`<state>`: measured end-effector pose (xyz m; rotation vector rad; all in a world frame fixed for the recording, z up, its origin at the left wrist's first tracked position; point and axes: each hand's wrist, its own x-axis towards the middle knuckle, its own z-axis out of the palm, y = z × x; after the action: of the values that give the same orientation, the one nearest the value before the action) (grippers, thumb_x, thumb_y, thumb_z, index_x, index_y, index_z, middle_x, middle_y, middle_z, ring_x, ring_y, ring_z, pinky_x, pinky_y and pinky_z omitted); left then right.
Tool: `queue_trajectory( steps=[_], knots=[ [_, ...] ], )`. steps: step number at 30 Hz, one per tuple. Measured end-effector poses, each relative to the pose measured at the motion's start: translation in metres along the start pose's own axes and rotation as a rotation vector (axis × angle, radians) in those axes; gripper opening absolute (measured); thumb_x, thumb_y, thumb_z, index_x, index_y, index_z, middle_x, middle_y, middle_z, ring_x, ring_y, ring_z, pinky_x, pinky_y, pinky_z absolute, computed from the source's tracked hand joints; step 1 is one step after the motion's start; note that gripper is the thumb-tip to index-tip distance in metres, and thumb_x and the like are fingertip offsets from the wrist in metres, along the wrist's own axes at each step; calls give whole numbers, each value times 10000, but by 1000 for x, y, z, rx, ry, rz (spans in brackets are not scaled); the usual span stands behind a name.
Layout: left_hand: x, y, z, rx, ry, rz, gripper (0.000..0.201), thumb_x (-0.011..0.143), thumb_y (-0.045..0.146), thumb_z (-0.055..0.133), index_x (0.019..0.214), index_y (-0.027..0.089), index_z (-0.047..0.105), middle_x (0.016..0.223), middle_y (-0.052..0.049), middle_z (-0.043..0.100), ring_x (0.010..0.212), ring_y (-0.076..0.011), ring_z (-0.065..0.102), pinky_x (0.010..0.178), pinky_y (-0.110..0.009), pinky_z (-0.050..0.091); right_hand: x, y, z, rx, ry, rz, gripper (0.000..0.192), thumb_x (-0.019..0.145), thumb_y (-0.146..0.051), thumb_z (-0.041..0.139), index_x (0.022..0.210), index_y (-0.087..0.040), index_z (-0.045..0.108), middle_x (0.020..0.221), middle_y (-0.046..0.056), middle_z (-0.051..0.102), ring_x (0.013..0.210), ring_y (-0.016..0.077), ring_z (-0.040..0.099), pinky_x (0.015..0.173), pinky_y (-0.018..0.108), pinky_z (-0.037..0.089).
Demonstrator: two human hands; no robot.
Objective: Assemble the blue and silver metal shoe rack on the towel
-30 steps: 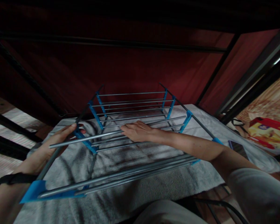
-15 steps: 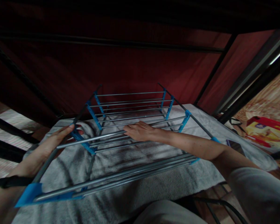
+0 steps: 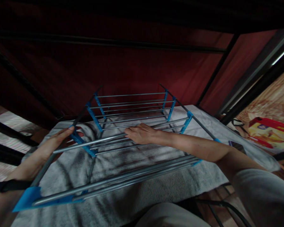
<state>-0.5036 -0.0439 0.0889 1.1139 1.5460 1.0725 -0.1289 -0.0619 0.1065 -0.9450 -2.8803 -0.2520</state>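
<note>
A rack (image 3: 134, 107) of grey metal rods and blue plastic brackets lies on a grey towel (image 3: 123, 195) in front of me. My left hand (image 3: 41, 151) grips the dark side rail of the rack at a blue bracket (image 3: 79, 140) on its left. My right hand (image 3: 142, 133) rests palm down on a loose-looking metal rod (image 3: 101, 140) in the middle tier, fingers closed over it. A black strap circles my left wrist.
Dark red fabric panels and black frame bars enclose the space behind and above. At the right lie a red and yellow box (image 3: 269, 134), a pair of glasses (image 3: 235, 124) and a dark phone (image 3: 238, 146). My knee shows at the bottom edge.
The view has drifted slightly. The rod under my right hand has shifted a little to the left end. Both hands keep their holds.
</note>
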Motion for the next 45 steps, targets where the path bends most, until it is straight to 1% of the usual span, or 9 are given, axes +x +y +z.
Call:
queue_trajectory(
  steps=[3,11,15,19,23,27,32,38,45],
  knots=[
    [-1,1,1,-17,10,-11,686,549,665,840,1071,245,695,1010,-55,774,1087,-293,679,837,-320,600,-1,0,1,-3,-18,-20,328,1070,-338,280,1203,-170,528,1097,101,710,869,209,674,683,305,447],
    [-4,1,1,-27,16,-22,596,632,615,815,1079,245,681,1033,-46,770,1020,-252,704,772,-285,604,-2,5,7,-3,-1,-34,335,1076,-354,283,1216,-167,524,1092,101,705,836,198,670,681,305,449],
    [-2,1,2,-37,17,1,539,650,594,814,1033,235,689,1005,-32,767,963,-230,705,783,-273,590,3,8,6,19,-18,12,355,1079,-386,283,1205,-183,546,1116,98,704,898,206,678,688,301,436],
    [-7,7,9,-77,12,38,504,635,534,841,959,176,699,854,-30,752,867,-195,683,822,-255,556,10,10,1,60,-64,93,311,1066,-398,352,1180,-208,570,1135,72,714,967,204,677,711,281,440],
    [-19,10,19,-164,-10,60,446,645,482,846,915,165,686,818,-21,723,744,-170,650,738,-269,546,14,11,0,49,-83,123,319,1069,-388,339,1141,-200,586,1107,77,727,948,211,689,711,290,450],
    [-23,6,24,-265,-46,146,314,683,423,831,827,182,692,794,-21,693,729,-158,633,728,-265,537,16,13,6,36,-109,134,305,1062,-365,355,1125,-185,592,1084,109,731,938,236,698,739,300,455],
    [-20,4,25,-292,-18,129,226,707,352,804,801,180,692,807,-56,694,729,-177,630,728,-297,536,19,15,12,8,-113,154,295,1063,-366,345,1130,-192,574,1088,114,727,958,245,698,718,300,437],
    [-14,5,27,-259,2,103,284,647,341,833,808,161,684,805,-35,685,723,-153,618,684,-261,498,19,17,12,-8,-112,163,288,1065,-361,334,1124,-190,559,1086,108,726,941,250,704,686,301,423],
    [-10,4,26,-200,33,83,320,677,406,833,820,154,697,801,-45,689,721,-159,622,654,-252,492,17,20,14,11,-107,150,289,1067,-360,320,1123,-199,553,1102,101,724,964,255,702,718,306,437]
  ],
)
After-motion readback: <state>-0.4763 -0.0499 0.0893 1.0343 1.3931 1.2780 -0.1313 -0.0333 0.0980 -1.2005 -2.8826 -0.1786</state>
